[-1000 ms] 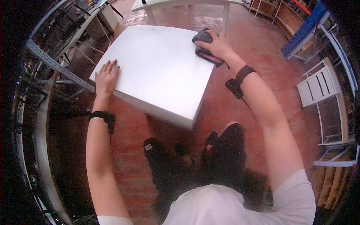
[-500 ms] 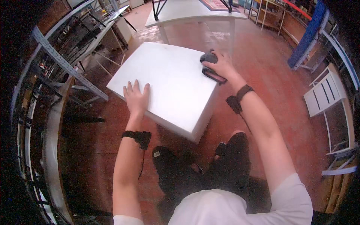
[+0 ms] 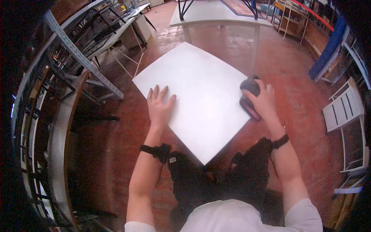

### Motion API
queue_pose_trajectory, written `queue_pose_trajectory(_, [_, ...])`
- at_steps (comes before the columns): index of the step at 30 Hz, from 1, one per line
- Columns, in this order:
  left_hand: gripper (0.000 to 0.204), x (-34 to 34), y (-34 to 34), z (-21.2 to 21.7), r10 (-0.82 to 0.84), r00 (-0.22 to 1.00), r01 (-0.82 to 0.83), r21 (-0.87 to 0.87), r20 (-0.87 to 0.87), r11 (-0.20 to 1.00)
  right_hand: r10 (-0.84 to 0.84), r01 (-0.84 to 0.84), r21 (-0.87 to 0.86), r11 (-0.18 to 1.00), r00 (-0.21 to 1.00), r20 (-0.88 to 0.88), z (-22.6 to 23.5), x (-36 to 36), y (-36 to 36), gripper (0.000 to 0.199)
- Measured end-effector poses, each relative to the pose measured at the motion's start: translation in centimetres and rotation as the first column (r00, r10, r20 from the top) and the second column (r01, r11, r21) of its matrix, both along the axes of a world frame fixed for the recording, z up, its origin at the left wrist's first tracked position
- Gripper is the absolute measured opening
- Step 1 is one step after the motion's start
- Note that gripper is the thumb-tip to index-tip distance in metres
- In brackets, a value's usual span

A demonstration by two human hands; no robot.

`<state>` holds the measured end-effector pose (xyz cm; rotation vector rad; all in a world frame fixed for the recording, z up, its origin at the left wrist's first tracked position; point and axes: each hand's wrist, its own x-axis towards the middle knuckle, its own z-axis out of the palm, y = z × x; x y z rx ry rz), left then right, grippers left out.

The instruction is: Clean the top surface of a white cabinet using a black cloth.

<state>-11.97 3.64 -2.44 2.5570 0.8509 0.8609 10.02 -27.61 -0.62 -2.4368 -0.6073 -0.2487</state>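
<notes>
In front of my knees is a white, box-like square piece with a flat bright top, one corner pointing toward me. My left hand lies flat on its left edge with the fingers spread. At its right corner my right hand is wrapped round a dark hand tool, which has a rounded knob-like top and a pinkish lower part. That tool rests against the edge of the white top; its underside is hidden, and I cannot tell its exact kind. Black bands circle both my wrists.
Ahead stands a white table with black legs of something on it. Metal shelving and a long bench edge run along the left. To the right are a white slatted stand and a blue post. The floor is reddish.
The white piece has turned, its near corner now closer to me. My right hand with the dark tool has come nearer along the right edge. My left hand stays on the left edge.
</notes>
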Motion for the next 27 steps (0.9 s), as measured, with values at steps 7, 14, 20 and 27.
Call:
queue_pose_trajectory(7, [0.041,1.6,0.4,0.7,-0.105,0.983,0.105,0.008,0.148,0.994,-0.017,0.014,0.057,0.998,0.999,0.05,1.1,-0.6,-1.4,0.069])
queue_pose_trajectory(14, [0.033,3.5,1.2,1.6,-0.227,0.963,0.235,-0.036,0.145,0.971,-0.133,0.135,-0.025,0.991,0.989,0.059,1.5,-2.4,-2.7,0.071])
queue_pose_trajectory(20, [0.036,9.7,4.8,1.7,-0.386,0.916,0.39,-0.021,0.105,0.92,-0.208,0.22,-0.116,0.968,0.972,0.11,2.3,-2.3,-2.2,0.072])
queue_pose_trajectory(27, [0.041,16.9,6.2,0.8,-0.445,0.895,0.445,-0.007,-0.012,0.895,-0.243,0.266,-0.157,0.951,0.958,0.151,1.5,-0.4,-2.5,0.074])
